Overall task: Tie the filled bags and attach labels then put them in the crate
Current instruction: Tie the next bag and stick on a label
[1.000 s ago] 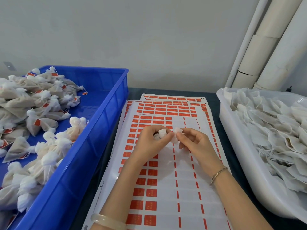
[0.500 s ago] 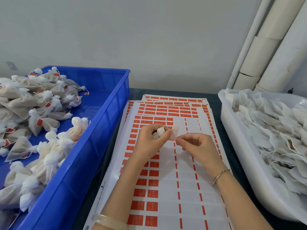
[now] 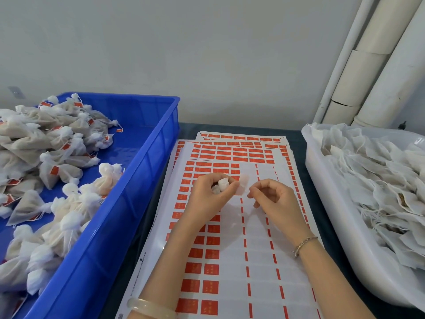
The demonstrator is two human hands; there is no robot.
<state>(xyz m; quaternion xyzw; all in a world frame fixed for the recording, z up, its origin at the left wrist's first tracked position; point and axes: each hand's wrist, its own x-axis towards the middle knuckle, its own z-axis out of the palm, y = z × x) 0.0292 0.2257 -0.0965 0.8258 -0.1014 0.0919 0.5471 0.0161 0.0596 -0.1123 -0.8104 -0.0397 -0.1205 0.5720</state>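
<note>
Counted two hands, one bag, one blue crate of tied bags, one white tub of untied bags. Gripped the bag in the left hand above the label sheets; held the right hand just beside it, fingertips pinched, on what could not be told. Touched the bag a second earlier, now apart. Worked over a dark table, grey wall behind.

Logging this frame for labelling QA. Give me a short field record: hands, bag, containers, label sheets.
left hand: grips a small white bag
right hand: fingers curled beside the bag; whether it pinches anything is unclear
label sheets: stacked under both hands, top one partly used
blue crate: on the left, holds tied bags, many labelled
white tub: on the right, holds flat bags, untied
</note>
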